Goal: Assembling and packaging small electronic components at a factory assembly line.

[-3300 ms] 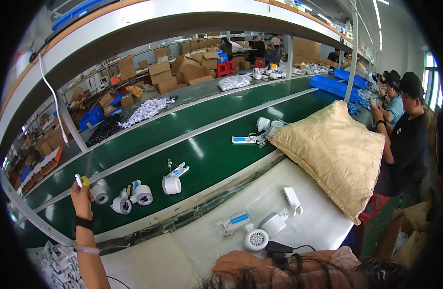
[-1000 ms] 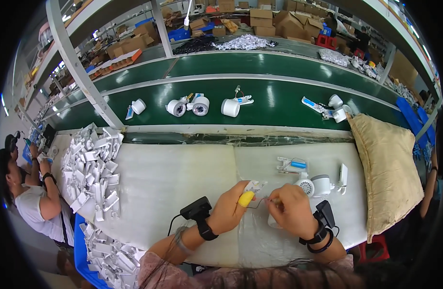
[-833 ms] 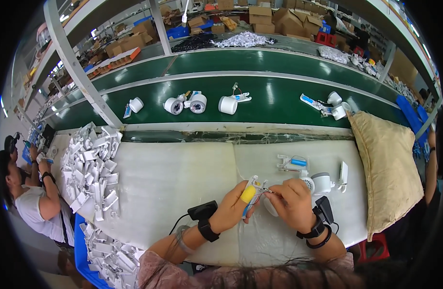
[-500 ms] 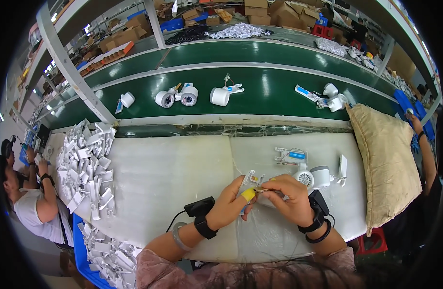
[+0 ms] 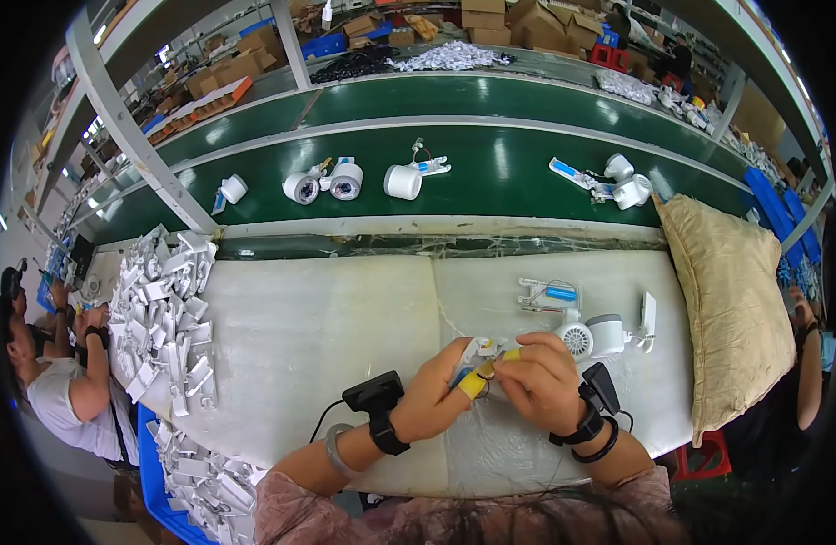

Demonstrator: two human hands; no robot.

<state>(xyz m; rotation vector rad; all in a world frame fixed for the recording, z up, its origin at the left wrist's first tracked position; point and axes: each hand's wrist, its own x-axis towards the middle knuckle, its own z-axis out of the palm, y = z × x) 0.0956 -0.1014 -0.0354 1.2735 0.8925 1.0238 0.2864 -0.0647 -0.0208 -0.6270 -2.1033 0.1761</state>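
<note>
Over the middle of the padded bench, my left hand (image 5: 436,391) is closed round a white plastic part (image 5: 483,348) with a bit of blue at its side. Yellow wrapping covers the left thumb. Against that thumb my right hand (image 5: 541,386) pinches at the part; whatever its fingertips hold is too small and covered to name. Just beyond the right hand lie a round white fan-like unit with a grille (image 5: 576,340), a white cylindrical head (image 5: 605,334), and a white frame holding a blue cylindrical cell (image 5: 561,293). A white flat piece (image 5: 649,320) stands beside them.
White plastic parts are heaped on the bench's left (image 5: 168,309), with more in a blue bin (image 5: 154,481) below. A tan sack (image 5: 722,309) lies at the right edge. Across the back runs a green belt (image 5: 491,182) carrying white assemblies. Other people work at both sides.
The assemblies on the green belt have shifted slightly left. My right hand has moved in closer to the left thumb, its fingers more curled. At far right, another person's arm has lowered.
</note>
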